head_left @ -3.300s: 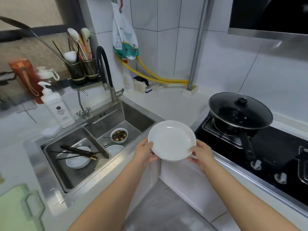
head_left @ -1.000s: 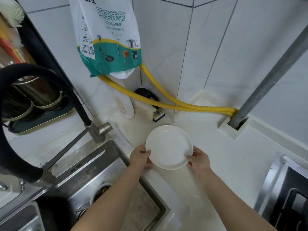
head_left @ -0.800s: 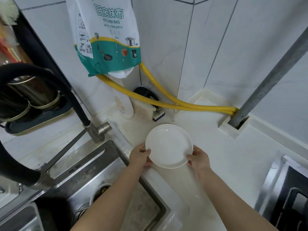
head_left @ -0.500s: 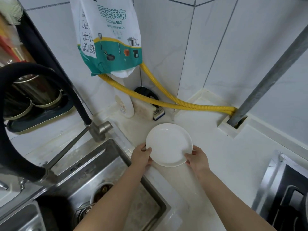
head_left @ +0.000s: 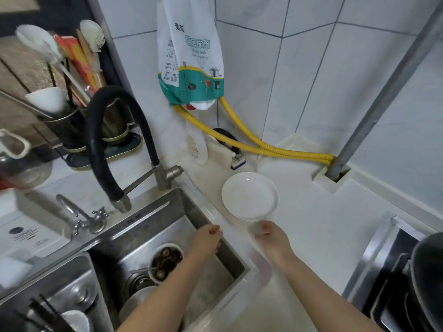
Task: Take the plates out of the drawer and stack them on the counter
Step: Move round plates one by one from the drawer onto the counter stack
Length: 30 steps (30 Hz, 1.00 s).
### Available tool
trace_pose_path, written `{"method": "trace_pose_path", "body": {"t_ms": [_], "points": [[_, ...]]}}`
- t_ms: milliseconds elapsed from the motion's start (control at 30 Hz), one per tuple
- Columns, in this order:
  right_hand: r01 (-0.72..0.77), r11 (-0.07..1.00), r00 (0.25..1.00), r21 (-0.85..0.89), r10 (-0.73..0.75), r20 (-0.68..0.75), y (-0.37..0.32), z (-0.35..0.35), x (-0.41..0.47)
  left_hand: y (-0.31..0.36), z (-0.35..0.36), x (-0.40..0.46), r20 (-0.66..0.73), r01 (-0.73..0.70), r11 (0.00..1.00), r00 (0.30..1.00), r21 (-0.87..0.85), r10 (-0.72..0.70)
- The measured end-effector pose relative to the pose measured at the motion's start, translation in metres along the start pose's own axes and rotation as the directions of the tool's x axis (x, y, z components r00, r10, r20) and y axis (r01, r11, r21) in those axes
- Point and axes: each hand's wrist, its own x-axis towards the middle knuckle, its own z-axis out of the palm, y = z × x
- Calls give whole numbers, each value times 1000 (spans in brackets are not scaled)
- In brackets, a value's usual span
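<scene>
A single white plate (head_left: 250, 196) lies flat on the white counter (head_left: 318, 226), near the back corner between sink and stove. Neither hand touches it. My left hand (head_left: 207, 239) hovers over the sink's right edge, a little to the plate's front left, fingers loosely curled and holding nothing. My right hand (head_left: 272, 238) is just in front of the plate's near rim, fingers loosely apart, empty. No drawer is in view.
A steel sink (head_left: 167, 236) with a bowl of dark food (head_left: 165, 261) lies left. A black hose faucet (head_left: 115, 144) arches over it. Yellow hoses (head_left: 259, 146), a hanging rag pack (head_left: 191, 68) and a grey pipe (head_left: 383, 97) line the wall. The stove with a dark pan (head_left: 426, 269) is right.
Both hands have let go of the plate and drawn back toward me. The plate now rests on the counter. The view has pulled back and shows more of the sink.
</scene>
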Motion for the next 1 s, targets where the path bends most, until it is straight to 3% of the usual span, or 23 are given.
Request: {"method": "trace_pose_path", "body": {"t_ms": [200,367,633,1000], "points": [[117,985,970,-130,-85,227,3,23,-53,-47,-19,-69,-96,-60,991,993,122,72],[328,921,902,-210,-239,359,8,48,-104,-95,-30,-131,-210,-11,987,977,157,44],[605,778,712,-167,-435,552,12,104,-189,-171,-54,-230,-423,85,996,903,0,-77],[810,583,381,-61,-443,811,11,206,-335,-299,-103,-375,-640,157,952,710,-261,-293]]}}
